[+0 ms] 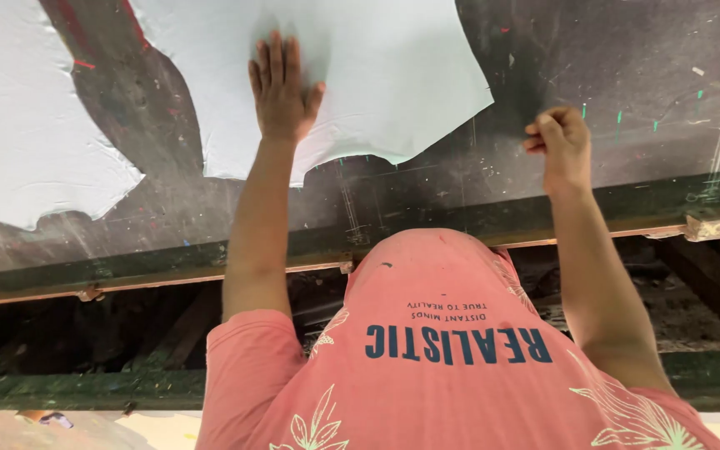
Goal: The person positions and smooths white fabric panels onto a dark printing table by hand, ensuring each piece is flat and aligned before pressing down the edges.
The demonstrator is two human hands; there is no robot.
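Left hand (281, 87): flat, palm down, fingers straight and close together, thumb out to the side. It presses on the pale grey-white cut fabric piece (377, 75) near that piece's lower edge. Nothing gripped; the hand just lies spread on the cloth.

Right hand (558, 142): curled into a loose fist, fingertips pinched toward the thumb, held above the dark table to the right of the fabric piece, apart from its right corner. I cannot tell whether anything thin is pinched between the fingers; nothing shows there.

Fabric piece: lies flat on the dark worktable (627, 75), top edge running out of view. Its lower edge curves and is slightly ragged; its right corner points toward my right hand. The left side shows a concave cut.

Second fabric piece (27, 125): same pale colour, on the table well left of my left hand, separated from the first by a strip of bare dark surface. Its lower edge is uneven too.

Table surface: black, scuffed, flecked with red, green and white paint marks and chalk-like lines at far right. The near edge has a green-painted wooden rail (127, 275) with a reddish strip beneath.

Below the rail, dark framework under the table. My pink printed shirt (443, 358) fills the bottom of the view.
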